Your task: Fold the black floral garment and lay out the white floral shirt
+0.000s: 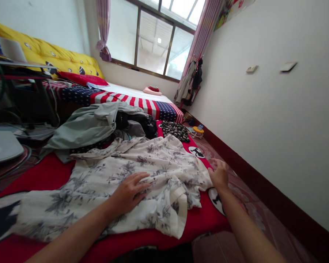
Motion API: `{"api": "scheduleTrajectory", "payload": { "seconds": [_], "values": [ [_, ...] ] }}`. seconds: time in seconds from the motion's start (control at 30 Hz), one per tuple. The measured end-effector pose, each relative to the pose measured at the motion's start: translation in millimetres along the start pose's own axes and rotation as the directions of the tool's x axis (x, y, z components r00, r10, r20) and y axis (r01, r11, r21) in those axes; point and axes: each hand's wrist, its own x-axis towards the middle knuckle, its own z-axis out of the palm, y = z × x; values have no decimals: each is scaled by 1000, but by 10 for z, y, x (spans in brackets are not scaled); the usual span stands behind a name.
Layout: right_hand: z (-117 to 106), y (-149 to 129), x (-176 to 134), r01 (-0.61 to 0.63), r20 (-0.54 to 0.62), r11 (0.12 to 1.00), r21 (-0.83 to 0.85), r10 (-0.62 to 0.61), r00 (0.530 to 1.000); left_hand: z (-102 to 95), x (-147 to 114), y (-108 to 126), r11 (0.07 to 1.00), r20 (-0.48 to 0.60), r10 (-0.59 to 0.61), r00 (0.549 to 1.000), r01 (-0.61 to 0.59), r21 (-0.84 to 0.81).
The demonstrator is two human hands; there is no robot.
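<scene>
A white garment with grey flower print (109,182), which looks like a shirt, lies spread and wrinkled on a red cloth (46,171). My left hand (130,193) rests flat on its middle, fingers apart. At the garment's right edge is my right hand (219,176), its fingers loosely stretched and apart; whether the thumb touches the fabric is hard to see. One wide sleeve-like opening (179,212) of the garment faces me, nearest the front edge of the red cloth.
Behind the garment is a heap of clothes with a grey-green piece (90,120) and black ones (142,122). A folded black floral cloth (175,130) lies at the far right. A yellow-topped stool (198,130) stands by the wall, and a white seat (2,148) at left.
</scene>
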Motion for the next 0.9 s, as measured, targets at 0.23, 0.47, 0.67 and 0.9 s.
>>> {"api": "scheduleTrajectory", "payload": {
  "seconds": [0.23,0.47,0.67,0.9],
  "values": [
    [-264,-452,-729,56,633,945,321,-258,730,-107,32,141,994,157,11,987,6,-110],
    [-306,-595,-878,239,741,917,319,-399,540,-187,86,312,920,371,-161,914,275,-278],
    [-475,-592,-516,45,855,959,278,-269,443,-319,199,408,435,812,95,576,710,-555],
    [-169,-728,-610,129,705,926,354,-355,613,-467,190,334,737,456,-186,870,430,-522]
  ]
}}
